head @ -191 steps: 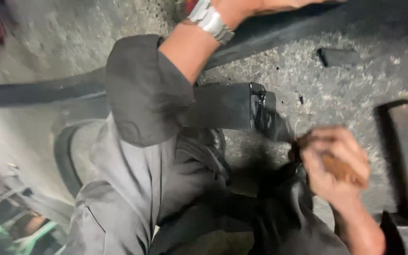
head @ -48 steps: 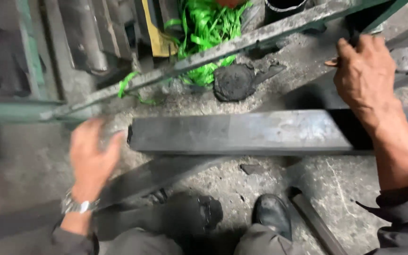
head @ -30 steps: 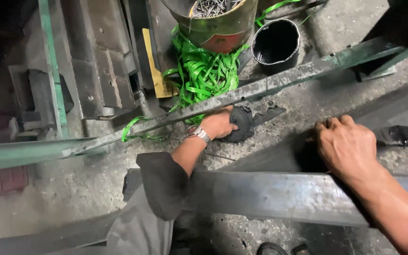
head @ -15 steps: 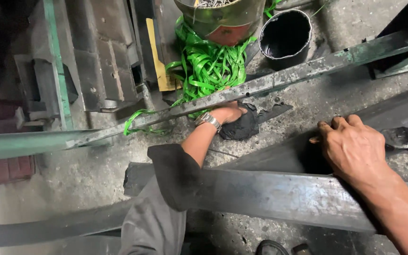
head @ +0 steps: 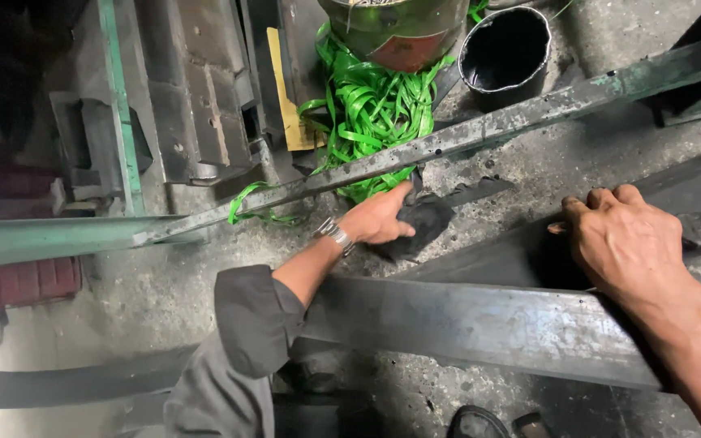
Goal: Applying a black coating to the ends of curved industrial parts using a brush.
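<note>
My left hand [head: 376,221], with a metal watch at the wrist and a grey sleeve rolled up, reaches forward under a long angled steel bar [head: 480,130] and closes on a dark round rag-like object [head: 427,224] lying on the gritty floor. My right hand [head: 622,239] rests palm down, fingers spread, on the upper edge of a long dark steel beam [head: 480,324] that runs across in front of me. The tip of a dark shoe [head: 474,423] shows at the bottom.
A tangle of green plastic strapping [head: 371,105] lies beyond the angled bar, under a green drum [head: 395,28]. A black empty cylinder [head: 503,53] stands beside it. Metal blocks and a green rail [head: 115,113] fill the left; another dark beam [head: 58,385] lies lower left.
My left hand has stretched from near my body out to the dark object under the angled bar and gripped it. My right hand has stayed on the steel beam.
</note>
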